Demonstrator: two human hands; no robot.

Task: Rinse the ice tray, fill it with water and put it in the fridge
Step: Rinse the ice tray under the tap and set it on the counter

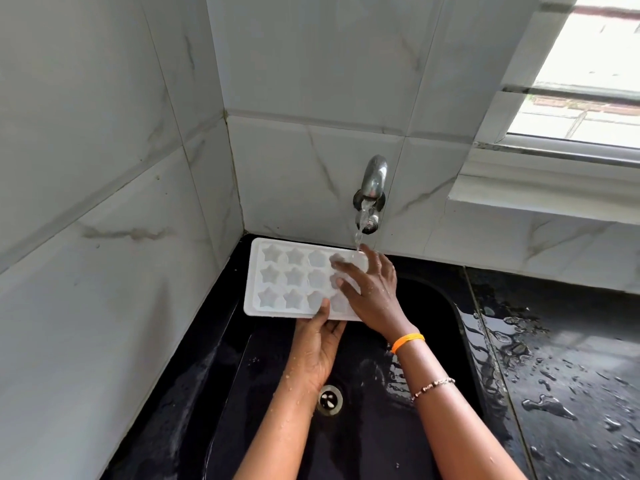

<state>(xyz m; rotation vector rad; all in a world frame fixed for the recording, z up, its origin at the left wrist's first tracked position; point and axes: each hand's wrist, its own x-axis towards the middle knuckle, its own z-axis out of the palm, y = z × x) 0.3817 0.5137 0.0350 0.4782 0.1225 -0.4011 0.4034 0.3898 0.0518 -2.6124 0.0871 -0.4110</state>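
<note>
A white ice tray (277, 278) with star-shaped cells is held flat over the back left corner of a black sink (440, 306). My left hand (320, 344) grips its near edge from below, thumb on top. My right hand (372, 292) lies over the tray's right end with straight, spread fingers rubbing the cells. A steel wall tap (372, 188) runs, and its stream lands on the tray's far right corner by my right fingertips.
The sink's metal drain (329, 400) sits below my left wrist. A wet black countertop (568, 358) lies to the right. Marble-look tiled walls close in on the left and back. A window (588, 74) and its sill are at the upper right.
</note>
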